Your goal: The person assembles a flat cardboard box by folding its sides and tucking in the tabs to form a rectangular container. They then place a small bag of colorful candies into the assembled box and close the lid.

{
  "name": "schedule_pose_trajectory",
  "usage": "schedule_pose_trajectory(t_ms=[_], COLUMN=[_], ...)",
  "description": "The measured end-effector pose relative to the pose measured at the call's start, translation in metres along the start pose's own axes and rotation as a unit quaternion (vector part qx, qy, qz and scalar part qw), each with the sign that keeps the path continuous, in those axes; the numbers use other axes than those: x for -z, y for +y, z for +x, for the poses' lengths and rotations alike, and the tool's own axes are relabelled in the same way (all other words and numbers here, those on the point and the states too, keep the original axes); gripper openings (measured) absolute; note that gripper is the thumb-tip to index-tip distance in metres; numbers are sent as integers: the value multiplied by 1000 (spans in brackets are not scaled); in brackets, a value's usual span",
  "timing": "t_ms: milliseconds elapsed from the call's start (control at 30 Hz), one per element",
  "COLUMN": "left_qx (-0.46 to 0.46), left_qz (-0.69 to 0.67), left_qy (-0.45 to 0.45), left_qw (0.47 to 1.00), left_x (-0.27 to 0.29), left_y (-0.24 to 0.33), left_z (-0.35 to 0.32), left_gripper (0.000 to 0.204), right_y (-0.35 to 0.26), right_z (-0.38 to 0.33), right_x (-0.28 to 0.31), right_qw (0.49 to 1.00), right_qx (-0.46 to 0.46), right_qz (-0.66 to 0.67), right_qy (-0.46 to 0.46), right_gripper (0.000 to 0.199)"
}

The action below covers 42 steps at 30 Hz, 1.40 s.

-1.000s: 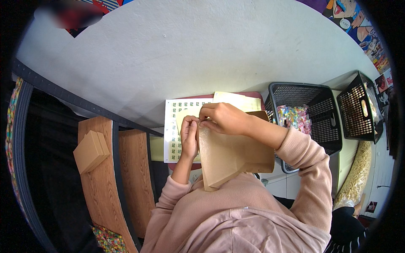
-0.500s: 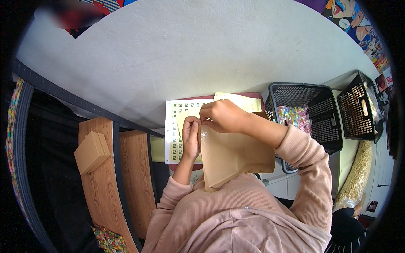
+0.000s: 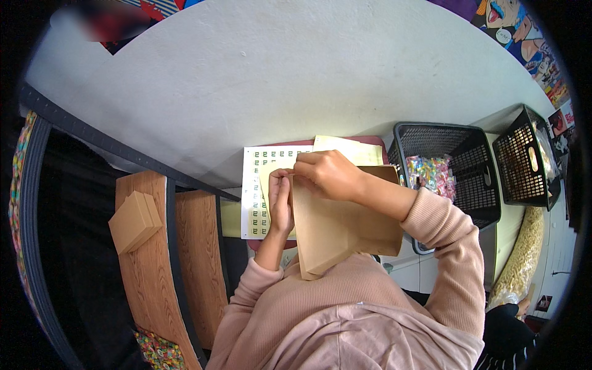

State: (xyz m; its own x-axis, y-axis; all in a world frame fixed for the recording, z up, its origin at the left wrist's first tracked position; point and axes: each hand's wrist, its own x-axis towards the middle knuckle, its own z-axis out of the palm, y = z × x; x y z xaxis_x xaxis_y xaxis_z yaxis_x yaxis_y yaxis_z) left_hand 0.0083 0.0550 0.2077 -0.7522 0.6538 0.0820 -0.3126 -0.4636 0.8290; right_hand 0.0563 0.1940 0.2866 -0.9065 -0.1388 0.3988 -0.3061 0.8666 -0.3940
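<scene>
A brown cardboard box (image 3: 327, 228) is tilted open against my front, its inside showing. My left hand (image 3: 282, 203) wraps round its left wall, with the thumb along the edge. At the far left corner my right hand (image 3: 328, 175) is closed in a pinch on the box's edge, its fingertips close to the left fingers and partly hidden. Beneath the hands lie a white sheet of printed labels (image 3: 249, 206) and pale yellow paper sheets (image 3: 351, 148), on a dark red surface (image 3: 377, 141).
Right of the box stands a black plastic basket (image 3: 444, 131) holding colourful wrapped packets (image 3: 431, 176). A second black basket (image 3: 524, 160) stands farther right, above a long bag of pale snack pieces (image 3: 521, 259). On the left, a wooden shelf (image 3: 145, 271) bears a shut brown box (image 3: 134, 223).
My right hand has shifted slightly down along the box's far left corner. The box has tipped very slightly; both hands keep hold of it.
</scene>
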Motion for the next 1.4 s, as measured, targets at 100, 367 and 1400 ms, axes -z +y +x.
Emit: schedule_pose_trajectory(t_ms=[100,367,1400], left_qx=[131,-52,-138], left_qz=[-194,-48,98], left_qy=[-5,207,3], left_qw=[972,976,986], left_x=[12,50,-41], left_y=[-8,-6,60], left_z=[-4,1,11], left_gripper=[45,43,25], right_y=[10,42,-19], right_z=[9,-3,-29], right_x=[18,65,27], right_qw=[998,928,944], right_qx=[-40,-213,17], right_qz=[24,27,-31], right_qy=[50,303,327], right_gripper=[12,29,30])
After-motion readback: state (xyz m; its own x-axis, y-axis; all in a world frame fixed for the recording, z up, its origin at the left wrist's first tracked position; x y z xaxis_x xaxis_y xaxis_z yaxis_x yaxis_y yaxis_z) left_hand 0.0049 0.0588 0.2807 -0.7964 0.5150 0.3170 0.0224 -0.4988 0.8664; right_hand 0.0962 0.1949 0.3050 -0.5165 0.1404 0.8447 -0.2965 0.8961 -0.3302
